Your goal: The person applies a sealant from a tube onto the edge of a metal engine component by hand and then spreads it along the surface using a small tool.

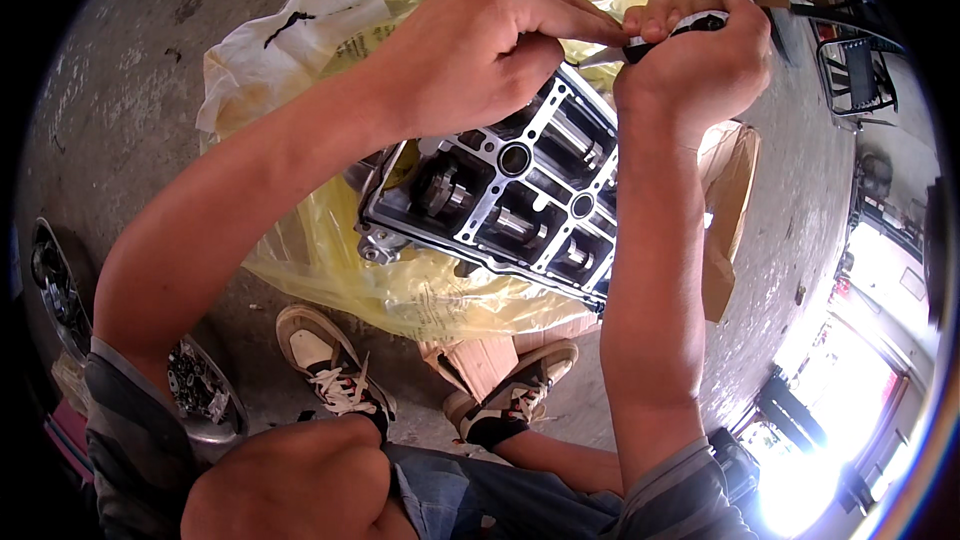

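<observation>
My right hand point(690, 65) is closed around a black-and-white sealant tube point(700, 24), whose pale pointed nozzle point(600, 57) aims left. My left hand point(485, 40) has its fingers apart; a stretched fingertip touches the tube near the nozzle, and the thumb is bent beneath. Below both hands lies a metal engine cylinder head point(515, 210) with shafts showing through its open frame. A dark line runs along its near edge. My left hand and right forearm hide parts of its far side and right end.
Under the engine part is yellow plastic sheeting point(330, 270), with cardboard point(730, 210) beneath it. A white sheet with a black smear point(300, 30) lies at far left. Metal bowls of parts point(205, 390) stand at lower left, near my shoes point(330, 365). A folding chair point(858, 75) is far right.
</observation>
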